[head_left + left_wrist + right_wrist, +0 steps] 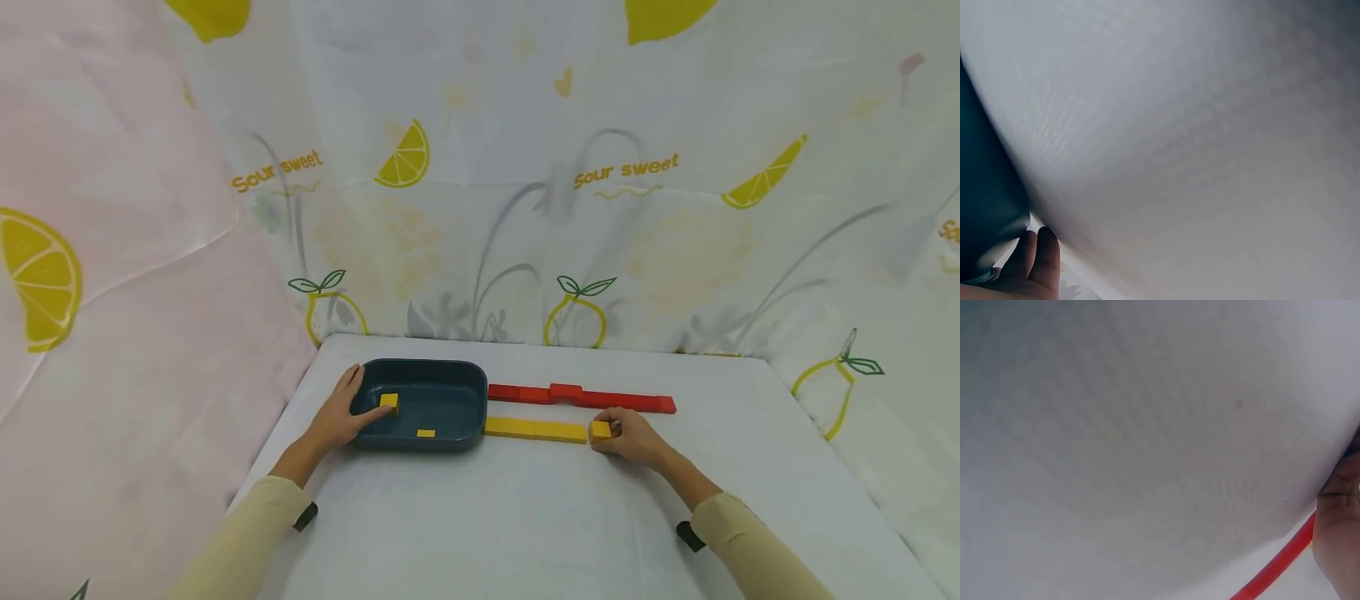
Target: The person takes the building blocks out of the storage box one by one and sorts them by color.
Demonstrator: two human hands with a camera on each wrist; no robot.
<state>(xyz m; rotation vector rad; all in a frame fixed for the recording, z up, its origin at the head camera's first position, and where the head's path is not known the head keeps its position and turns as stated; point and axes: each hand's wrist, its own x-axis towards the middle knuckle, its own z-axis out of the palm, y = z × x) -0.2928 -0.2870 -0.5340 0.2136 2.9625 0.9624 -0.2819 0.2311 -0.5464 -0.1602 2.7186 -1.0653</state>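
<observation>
My left hand [339, 418] grips the left end of a dark teal rectangular dish [453, 400], thumb over the rim and fingers along the outer wall. Inside the dish lie a yellow block [389, 401] near the thumb and a smaller-looking yellow block [426, 433] by the front wall. With its fingertips my right hand [637, 437] holds a yellow block [599, 432] at the right end of a yellow block row [536, 429], a thin gap between them. The left wrist view shows fingers [1045, 259] against the dish; the right wrist view shows part of my right hand [1338, 528].
Behind the yellow row runs a roughly parallel row of red blocks [622, 401], one block raised above the others. Both rows reach the dish's right side. A white cloth [525, 517] covers the table, and a lemon-print curtain [480, 233] hangs behind its far edge.
</observation>
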